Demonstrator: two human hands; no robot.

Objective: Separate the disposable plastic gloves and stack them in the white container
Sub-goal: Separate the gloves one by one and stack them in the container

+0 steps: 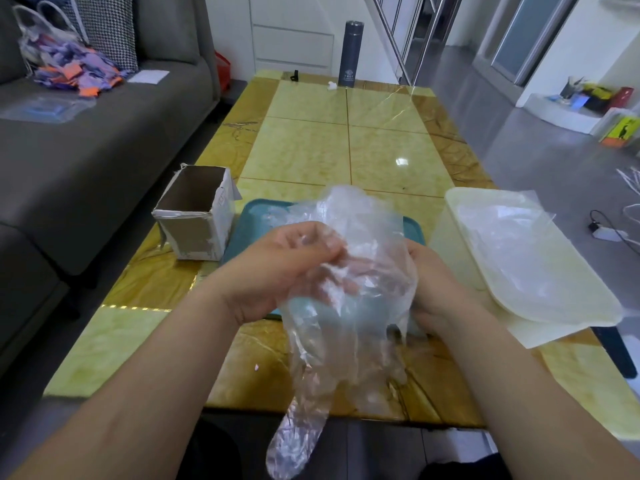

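Observation:
A crumpled bunch of clear disposable plastic gloves (pixel 349 306) hangs between both hands above the table's near edge, its fingers dangling down. My left hand (pixel 277 268) pinches the bunch from the left near its top. My right hand (pixel 436 289) grips it from the right, partly hidden behind the film. The white container (pixel 585 306) lies at the right on the table, with clear gloves (pixel 512 237) lying flat inside it. A teal tray (pixel 256 216) sits behind the hands, mostly covered by the bunch.
An open cardboard box (pixel 197 216) stands left of the tray. A dark flask (pixel 350 53) and a small white scrap (pixel 332 85) are at the table's far end. A grey sofa (pixel 86 150) runs along the left. A charger and cable (pixel 606 232) lie on the floor at right.

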